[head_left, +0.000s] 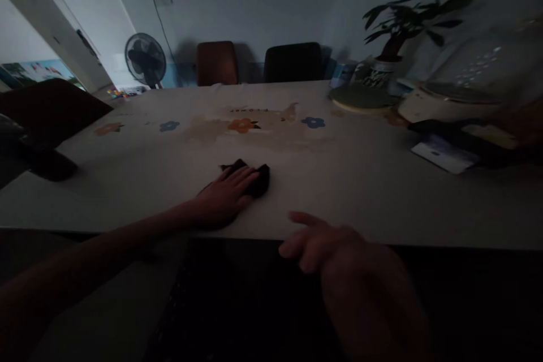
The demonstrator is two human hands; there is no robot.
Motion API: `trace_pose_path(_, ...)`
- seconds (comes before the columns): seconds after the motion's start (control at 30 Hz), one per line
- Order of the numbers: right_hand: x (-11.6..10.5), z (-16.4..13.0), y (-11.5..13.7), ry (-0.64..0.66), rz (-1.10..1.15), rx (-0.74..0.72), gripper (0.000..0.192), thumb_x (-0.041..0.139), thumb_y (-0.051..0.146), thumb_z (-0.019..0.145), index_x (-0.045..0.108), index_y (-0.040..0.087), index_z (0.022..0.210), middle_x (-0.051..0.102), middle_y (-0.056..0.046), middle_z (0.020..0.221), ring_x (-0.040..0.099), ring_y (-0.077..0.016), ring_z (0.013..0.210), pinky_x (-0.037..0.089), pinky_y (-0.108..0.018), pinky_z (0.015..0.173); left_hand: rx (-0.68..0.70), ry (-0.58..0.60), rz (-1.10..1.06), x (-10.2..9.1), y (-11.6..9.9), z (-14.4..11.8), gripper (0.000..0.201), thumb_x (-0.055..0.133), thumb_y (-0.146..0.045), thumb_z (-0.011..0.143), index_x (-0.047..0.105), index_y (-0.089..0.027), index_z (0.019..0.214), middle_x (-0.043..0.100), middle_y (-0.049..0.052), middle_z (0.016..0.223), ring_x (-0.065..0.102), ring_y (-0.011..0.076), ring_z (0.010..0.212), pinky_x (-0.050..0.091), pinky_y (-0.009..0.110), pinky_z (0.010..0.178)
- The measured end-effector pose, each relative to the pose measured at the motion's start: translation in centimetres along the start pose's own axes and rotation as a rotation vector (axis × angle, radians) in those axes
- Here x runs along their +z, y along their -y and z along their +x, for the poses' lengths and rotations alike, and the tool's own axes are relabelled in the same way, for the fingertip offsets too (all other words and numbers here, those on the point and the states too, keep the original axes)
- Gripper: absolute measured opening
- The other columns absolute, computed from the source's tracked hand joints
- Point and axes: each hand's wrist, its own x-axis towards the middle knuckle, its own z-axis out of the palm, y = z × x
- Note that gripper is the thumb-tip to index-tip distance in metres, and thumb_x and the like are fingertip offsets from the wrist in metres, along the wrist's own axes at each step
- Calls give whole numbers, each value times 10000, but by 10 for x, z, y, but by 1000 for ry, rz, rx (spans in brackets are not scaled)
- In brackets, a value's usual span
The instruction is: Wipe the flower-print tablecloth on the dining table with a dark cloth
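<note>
While the room lies dim, these details can be made out.

Left hand point(224, 198): palm down, fingers together and stretched flat, pressing on a dark cloth; the forearm runs in from 8 o'clock, low over the table edge.
Dark cloth point(254, 178): crumpled on the table near its front edge, a little left of centre, half under the left fingertips, which point to 2 o'clock.
Right hand point(326, 246): hangs off the table's front edge at 5 o'clock from the cloth, holding nothing, fingers loosely spread and slightly curled, pointing to 9 o'clock; the wrist comes up from 5 o'clock.
Table point(360, 181): pale top with printed flowers toward 12 o'clock.
Potted plant point(399, 28): at 2 o'clock, far right corner.
Fan point(145, 59): on the floor at 11 o'clock, beyond the table.
Two chairs point(216, 62): against the far side, 12 o'clock.
</note>
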Motion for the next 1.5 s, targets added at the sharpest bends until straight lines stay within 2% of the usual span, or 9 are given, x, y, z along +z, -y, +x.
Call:
trace_pose_path(0.2,12,14,-30,-47,474,265,266,512,276,1013,619,205,780,566,27,698,633,-140,643,556,-354,829,213,-32,22,9,-30,26,571,284,-395,1027,220,-227,1569,259,55,1634,181,189,1528,135,420,1265)
trace_pose_path(0.43,15,22,-34,-65,499,374,267,545,311,992,583,190,757,539,23,694,612,-145,616,569,-355,758,205,11,32,10,-6,-11,578,290,-427,1018,239,-257,1569,270,41,1629,246,211,1509,124,458,1259)
trace_pose_path(0.53,9,32,-36,-75,410,287,255,579,313,974,593,190,751,534,29,684,608,-138,600,579,-359,745,68,4,49,8,32,-42,587,306,-409,992,247,-315,1569,261,2,1632,248,215,1509,107,440,1264)
trace_pose_path(0.63,-7,44,-40,-134,293,161,229,608,326,944,615,197,756,537,27,673,604,-139,598,586,-357,708,-172,-38,68,0,86,-71,620,307,-424,964,263,-290,1568,268,-2,1630,209,236,1522,137,441,1259)
trace_pose_path(0.8,-44,67,-57,-397,176,87,225,742,335,784,588,200,691,514,36,661,582,-142,592,588,-351,640,-605,-84,90,-28,179,-89,625,237,-407,955,283,-171,1533,304,59,1616,238,257,1507,185,498,1233)
trace_pose_path(0.97,-63,81,-65,-753,209,232,213,739,263,645,540,190,632,502,40,650,535,-132,569,560,-315,550,-878,-99,54,-58,246,-81,562,206,-399,993,312,-128,1474,374,136,1558,371,312,1418,266,601,1162)
trace_pose_path(1.1,-61,86,-58,-971,260,402,164,642,165,664,488,182,611,482,37,634,495,-104,515,510,-286,511,-971,-130,46,-69,277,-75,659,77,-467,1009,302,-30,1447,370,234,1518,357,396,1405,280,705,1091)
trace_pose_path(1.3,-54,90,-50,-1023,258,456,207,615,158,611,411,188,586,427,42,604,442,-84,481,450,-269,472,-963,-128,18,-70,275,-77,662,85,-461,1019,262,-6,1465,302,234,1560,298,389,1436,234,686,1130)
trace_pose_path(1.5,-58,86,-54,-940,231,425,258,665,209,559,409,193,585,426,34,633,457,-88,509,453,-278,478,-888,-125,19,-54,225,-88,613,205,-395,999,255,-61,1510,304,189,1584,298,335,1463,218,569,1200)
